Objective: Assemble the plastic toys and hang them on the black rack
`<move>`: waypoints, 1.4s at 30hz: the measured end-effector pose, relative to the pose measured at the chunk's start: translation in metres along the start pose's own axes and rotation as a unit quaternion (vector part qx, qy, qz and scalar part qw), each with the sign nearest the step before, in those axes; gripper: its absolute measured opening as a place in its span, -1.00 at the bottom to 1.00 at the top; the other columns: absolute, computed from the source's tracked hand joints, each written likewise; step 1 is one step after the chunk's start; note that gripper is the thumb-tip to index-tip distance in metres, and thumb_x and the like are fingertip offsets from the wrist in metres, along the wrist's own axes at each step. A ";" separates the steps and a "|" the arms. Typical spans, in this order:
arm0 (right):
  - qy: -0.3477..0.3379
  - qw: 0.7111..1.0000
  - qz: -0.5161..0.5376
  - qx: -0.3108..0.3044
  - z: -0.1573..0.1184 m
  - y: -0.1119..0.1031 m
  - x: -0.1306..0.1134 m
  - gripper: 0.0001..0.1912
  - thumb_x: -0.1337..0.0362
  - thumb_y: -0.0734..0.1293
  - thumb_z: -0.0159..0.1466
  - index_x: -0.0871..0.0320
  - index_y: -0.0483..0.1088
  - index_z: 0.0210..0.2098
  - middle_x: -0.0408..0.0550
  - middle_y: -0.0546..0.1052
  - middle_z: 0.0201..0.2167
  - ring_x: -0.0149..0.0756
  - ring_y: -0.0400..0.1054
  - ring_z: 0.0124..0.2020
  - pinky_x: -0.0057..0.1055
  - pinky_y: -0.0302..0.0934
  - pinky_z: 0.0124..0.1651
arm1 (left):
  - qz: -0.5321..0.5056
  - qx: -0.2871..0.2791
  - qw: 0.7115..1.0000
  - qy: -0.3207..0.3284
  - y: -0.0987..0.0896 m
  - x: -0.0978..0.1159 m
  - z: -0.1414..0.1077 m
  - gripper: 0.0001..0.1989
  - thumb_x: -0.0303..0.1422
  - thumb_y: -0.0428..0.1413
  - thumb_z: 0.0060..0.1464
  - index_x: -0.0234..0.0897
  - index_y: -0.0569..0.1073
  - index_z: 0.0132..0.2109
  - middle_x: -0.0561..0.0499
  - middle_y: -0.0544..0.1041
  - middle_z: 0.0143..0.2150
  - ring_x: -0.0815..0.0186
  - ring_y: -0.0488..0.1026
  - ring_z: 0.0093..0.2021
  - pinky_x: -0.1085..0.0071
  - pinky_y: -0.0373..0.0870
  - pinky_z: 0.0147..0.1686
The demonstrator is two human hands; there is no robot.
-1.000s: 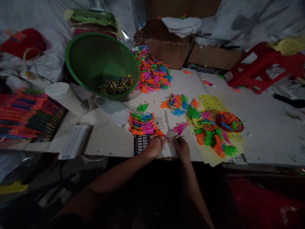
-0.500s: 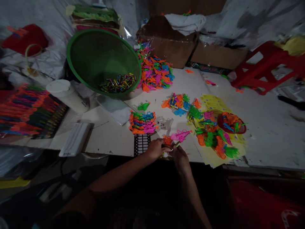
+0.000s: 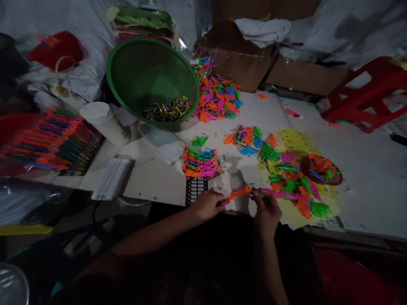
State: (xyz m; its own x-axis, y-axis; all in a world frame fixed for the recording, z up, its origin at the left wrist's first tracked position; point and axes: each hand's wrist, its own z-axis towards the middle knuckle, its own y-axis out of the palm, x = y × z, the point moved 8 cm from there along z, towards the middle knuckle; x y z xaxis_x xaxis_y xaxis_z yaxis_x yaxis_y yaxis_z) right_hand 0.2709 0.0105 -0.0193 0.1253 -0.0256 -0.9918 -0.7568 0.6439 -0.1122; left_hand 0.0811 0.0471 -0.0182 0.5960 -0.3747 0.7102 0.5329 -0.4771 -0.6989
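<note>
My left hand [image 3: 208,206] is closed on one end of a small orange plastic piece [image 3: 238,194], with a bit of pink at the fingertips. The piece points up and to the right, over the table's front edge. My right hand [image 3: 267,212] pinches a thin pink plastic piece [image 3: 281,193] that sticks out to the right. The tip of the orange piece comes close to the right fingers; whether they touch I cannot tell. Left of the hands lies a black slotted rack [image 3: 197,185], with a row of coloured plastic pieces [image 3: 201,162] along its far part.
A green basket [image 3: 127,55] holds small shiny tubes. Behind it is a heap of coloured pieces [image 3: 219,99]. More pieces lie on yellow sheets [image 3: 295,142] beside a red bowl [image 3: 338,178]. A white cup [image 3: 106,123], a white power bank-like block [image 3: 112,180] and a red stool [image 3: 365,95] stand around.
My hands have moved apart, the right one going rightward with the pink piece. The orange piece now shows at length from my left hand. The whole view has shifted slightly.
</note>
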 end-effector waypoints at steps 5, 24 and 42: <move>0.022 0.994 -0.014 -0.108 -0.019 0.052 0.011 -0.77 0.16 0.40 -0.03 0.19 0.47 -0.43 -0.07 0.55 -0.43 -0.27 0.41 -0.34 -0.31 0.27 -0.18 | -0.072 0.310 0.948 -0.010 -0.069 -0.055 -0.064 -0.79 -0.19 0.12 -0.04 -0.24 0.50 -0.40 -0.01 0.55 -0.36 0.33 0.48 -0.34 0.46 0.40 -0.32; -0.018 0.920 -0.297 -0.257 -0.034 0.145 0.021 -0.78 0.15 0.26 0.10 0.08 0.44 -0.31 -0.12 0.56 -0.41 -0.31 0.44 -0.36 -0.46 0.25 -0.27 | -0.063 0.411 0.905 -0.089 -0.065 -0.117 -0.063 -0.77 -0.18 0.13 -0.07 -0.27 0.47 -0.36 -0.01 0.54 -0.35 0.35 0.48 -0.33 0.44 0.42 -0.28; 0.015 0.916 -0.308 -0.257 -0.035 0.144 0.028 -0.81 0.16 0.26 0.07 0.10 0.44 -0.41 -0.11 0.53 -0.49 -0.32 0.40 -0.42 -0.47 0.23 -0.33 | -0.025 0.376 0.911 -0.166 -0.064 -0.117 -0.063 -0.79 -0.21 0.14 -0.08 -0.27 0.49 -0.37 0.04 0.54 -0.43 0.37 0.47 -0.42 0.51 0.39 -0.39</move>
State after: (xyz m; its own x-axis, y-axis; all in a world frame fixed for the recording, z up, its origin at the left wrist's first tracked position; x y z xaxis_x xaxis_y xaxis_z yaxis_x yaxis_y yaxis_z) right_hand 0.1432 0.0759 -0.0657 0.6178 -0.2882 -0.7316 -0.7519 0.0558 -0.6569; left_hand -0.0608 0.0711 -0.0506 0.6421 -0.0464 0.7652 0.7508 0.2397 -0.6155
